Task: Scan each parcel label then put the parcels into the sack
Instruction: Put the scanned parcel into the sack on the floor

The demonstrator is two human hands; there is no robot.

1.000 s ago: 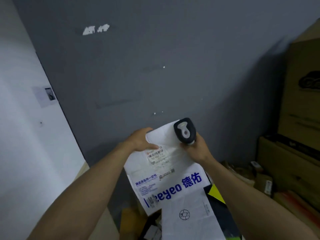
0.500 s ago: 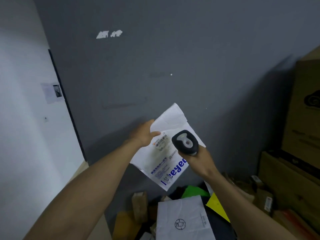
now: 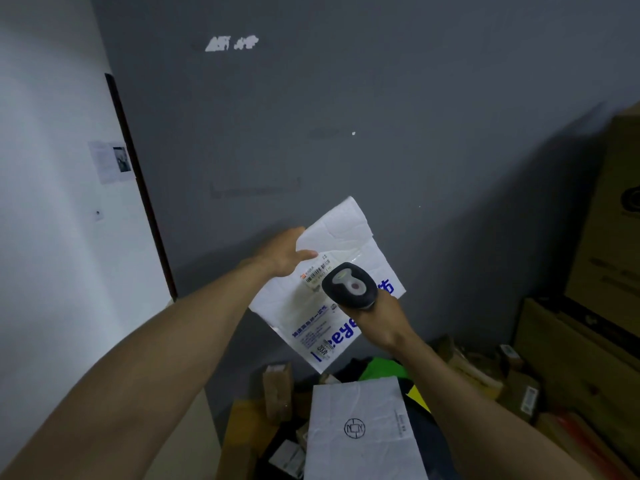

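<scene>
parcel (image 3: 332, 271): thin white poly mailer, looks light, floppy, slick. our left hand (image 3: 284, 254) pinches its top edge; right hand (image 3: 377, 323) clenches scanner (image 3: 349, 285) over label (image 3: 317, 271).

We read the white parcel (image 3: 346, 237) as thin, creased plastic film, faintly glossy, its label (image 3: 317, 271) matt paper. Over the parcel, the scanner (image 3: 349, 287) is smooth dark plastic. Below the parcel, a second mailer (image 3: 363, 427) is wrinkled film; right of the parcel, cardboard boxes (image 3: 588, 341), matt brown.
</scene>
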